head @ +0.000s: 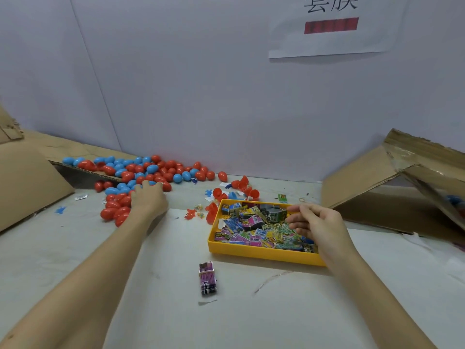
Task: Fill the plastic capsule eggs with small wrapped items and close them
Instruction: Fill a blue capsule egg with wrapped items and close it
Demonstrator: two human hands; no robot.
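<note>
Left hand (148, 197) palm down, fingers spread on the pile of red and blue eggs (141, 172), right hand (312, 222) with fingers loosely curled, holding nothing visible, over wrapped packets (254, 227) in the yellow tray (251, 254), one packet (207, 278) alone on the table (176, 311), open egg halves (241, 190) behind the tray

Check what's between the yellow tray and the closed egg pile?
Head view: small toy figures and open red egg halves lie between yellow tray and egg pile.
</note>
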